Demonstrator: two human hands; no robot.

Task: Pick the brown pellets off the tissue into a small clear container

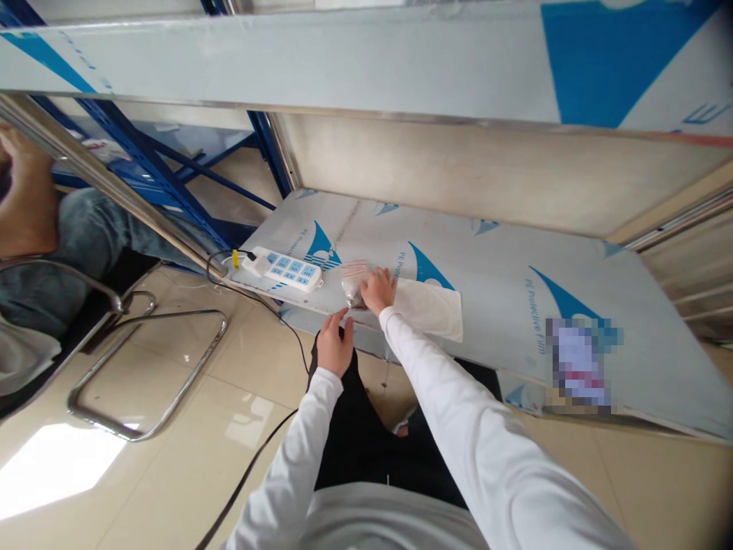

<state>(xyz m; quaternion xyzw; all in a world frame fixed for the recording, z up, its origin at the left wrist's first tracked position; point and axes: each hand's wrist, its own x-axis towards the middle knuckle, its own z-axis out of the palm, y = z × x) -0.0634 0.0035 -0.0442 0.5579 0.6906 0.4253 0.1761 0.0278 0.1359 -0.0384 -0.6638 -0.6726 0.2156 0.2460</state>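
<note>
A small clear plastic bag (353,276) with reddish stripes across its top lies near the front edge of the shelf; what is inside is too small to make out. My right hand (378,291) is at the bag's right side, its thumb side against the plastic and its fingers bent. Just below the bag, at the shelf edge, my left hand (335,344) has its fingers stretched forward and the thumb apart. Whether its fingertips touch the bag's lower end cannot be told. Beside my right wrist a flat white sheet or pouch (432,309) lies on the shelf.
A white power strip (292,271) with a black plug and cable sits left of the bag. An upper shelf edge (321,65) crosses above. Farther right on the film-covered shelf (492,260) is a blurred item (578,367). At left, a person sits near a metal-framed chair (149,374).
</note>
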